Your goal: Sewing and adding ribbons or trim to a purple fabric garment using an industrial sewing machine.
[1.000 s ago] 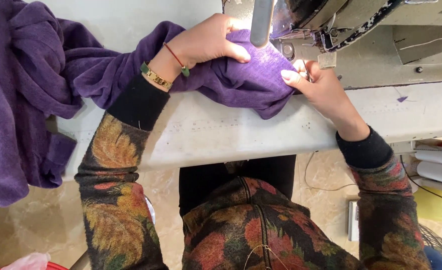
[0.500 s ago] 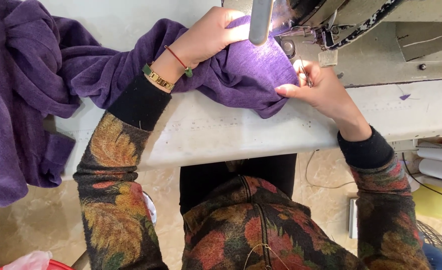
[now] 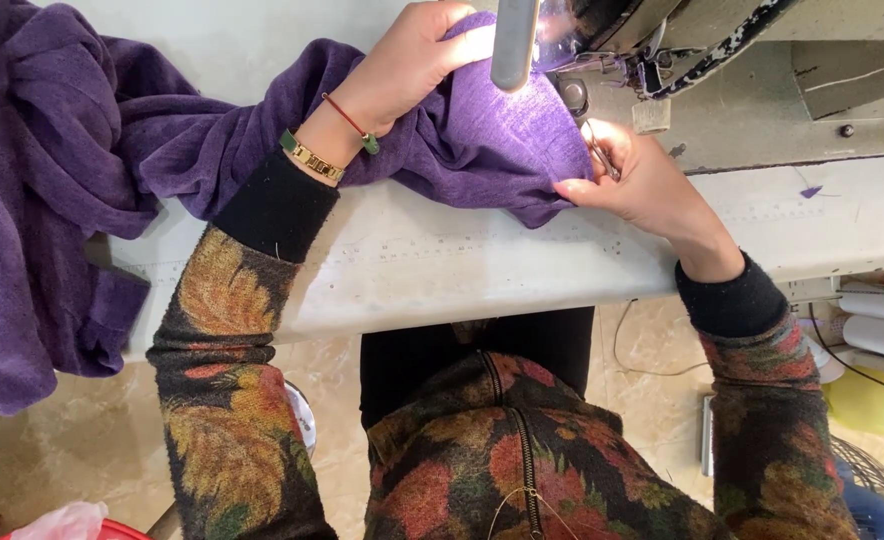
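Purple knit fabric [image 3: 482, 140] has slid further under the grey sewing machine [image 3: 762, 80] (left hand [image 3: 412, 60] flat on it, right hand [image 3: 632, 180] pinching its edge).

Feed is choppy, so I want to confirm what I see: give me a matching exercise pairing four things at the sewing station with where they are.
Things:
1. left hand
2. right hand
3. purple fabric
4. white thread cones

Places:
A. under the table's right end
B. on the fabric beside the metal bar
C. pinching the fabric's edge near the needle
D. draped over the table's left edge

Pairs: 1-B, 2-C, 3-D, 4-A
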